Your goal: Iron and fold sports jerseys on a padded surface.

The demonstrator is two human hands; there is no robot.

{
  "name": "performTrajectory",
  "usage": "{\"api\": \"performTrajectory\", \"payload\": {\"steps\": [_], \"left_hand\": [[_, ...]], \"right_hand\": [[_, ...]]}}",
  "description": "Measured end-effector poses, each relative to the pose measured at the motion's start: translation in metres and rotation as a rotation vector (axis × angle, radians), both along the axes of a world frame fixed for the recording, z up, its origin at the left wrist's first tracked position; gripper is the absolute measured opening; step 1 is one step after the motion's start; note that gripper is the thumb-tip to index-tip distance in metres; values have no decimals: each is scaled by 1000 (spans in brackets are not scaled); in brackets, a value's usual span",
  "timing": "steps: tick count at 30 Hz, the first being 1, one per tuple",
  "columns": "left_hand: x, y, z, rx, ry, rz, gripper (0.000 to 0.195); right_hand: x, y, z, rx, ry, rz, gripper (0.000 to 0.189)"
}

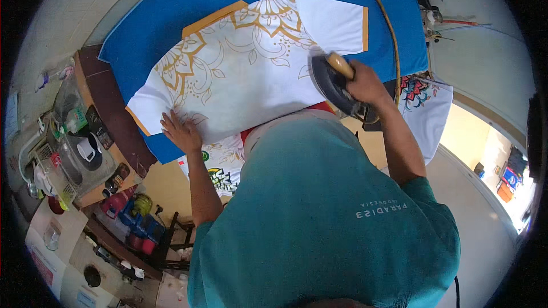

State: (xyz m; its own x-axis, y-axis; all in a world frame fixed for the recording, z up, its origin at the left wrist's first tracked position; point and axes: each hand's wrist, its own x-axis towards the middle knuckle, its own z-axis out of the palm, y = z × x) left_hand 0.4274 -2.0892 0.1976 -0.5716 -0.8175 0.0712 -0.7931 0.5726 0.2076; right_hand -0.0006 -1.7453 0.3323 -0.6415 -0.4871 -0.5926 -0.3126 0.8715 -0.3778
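Note:
A white short-sleeved shirt with gold floral print and mustard trim lies spread on a blue cloth. My right hand grips the pale handle of a clothes iron, which is slightly blurred. The iron's tip overlaps the shirt's right edge in view, below the sleeve; whether its sole touches the fabric cannot be told. My left hand rests flat, fingers apart, on the shirt near the left sleeve. Part of the shirt hangs over the near edge of the blue cloth, showing a printed design.
A brown cord runs across the blue cloth at right. Another white printed garment hangs beyond the iron. At left, a sink holds dishes, with a dish basket alongside. A dark stool stands below.

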Motion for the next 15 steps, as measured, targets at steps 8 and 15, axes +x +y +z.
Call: {"api": "performTrajectory", "payload": {"steps": [8,15], "left_hand": [[-56,16,-18,-35,-39,360,62],[-56,14,-19,27,-129,421,63]], "right_hand": [[-92,-134,-43,-62,266,30,50],[-62,-54,-34,49,127,192,40]]}}
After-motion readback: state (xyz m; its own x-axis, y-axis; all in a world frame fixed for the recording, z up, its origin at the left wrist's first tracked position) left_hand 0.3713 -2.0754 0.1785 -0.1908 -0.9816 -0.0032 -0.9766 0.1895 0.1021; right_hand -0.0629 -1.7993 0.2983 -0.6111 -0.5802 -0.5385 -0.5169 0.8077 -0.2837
